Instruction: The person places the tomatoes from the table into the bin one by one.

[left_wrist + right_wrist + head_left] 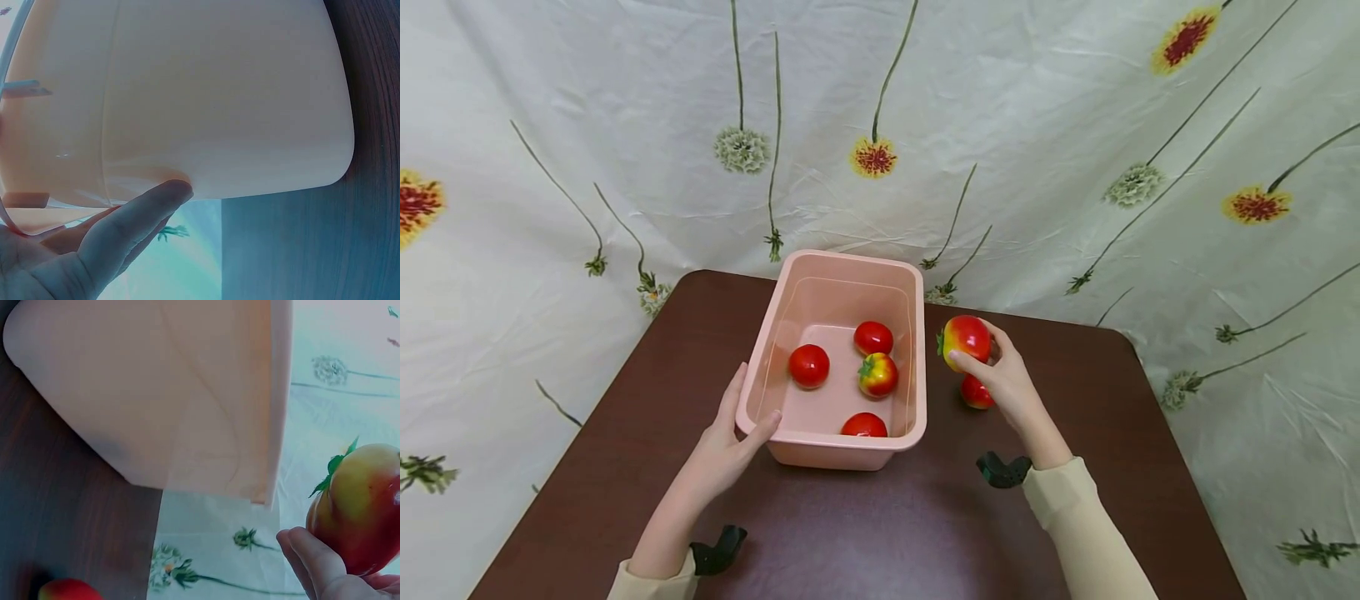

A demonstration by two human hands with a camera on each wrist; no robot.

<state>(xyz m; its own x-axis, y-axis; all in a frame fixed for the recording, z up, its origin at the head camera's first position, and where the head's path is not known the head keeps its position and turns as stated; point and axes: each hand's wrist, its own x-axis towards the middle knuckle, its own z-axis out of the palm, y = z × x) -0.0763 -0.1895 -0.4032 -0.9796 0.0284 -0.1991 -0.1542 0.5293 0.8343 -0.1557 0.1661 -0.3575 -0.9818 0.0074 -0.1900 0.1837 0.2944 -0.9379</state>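
Observation:
My right hand [1009, 379] holds a red-and-yellow tomato [966, 340] with green leaves above the table, just right of a pink plastic bin [831, 454]. The same tomato [369, 506] shows close up in the right wrist view. Another red tomato [976, 392] lies on the table, partly hidden behind that hand. My left hand [722, 450] rests against the bin's near left corner, thumb and fingers spread straight along its outside. Inside the bin lie a round red tomato [808, 367], an oval red one [873, 337], a red-yellow one [878, 375] and a partly hidden red one [864, 425].
The bin stands on a dark brown table [647, 417], towards its far edge. Behind and around the table hangs a pale cloth [662, 100] printed with flowers. A dark strap piece [1003, 471] sits at my right wrist and another [718, 550] at my left.

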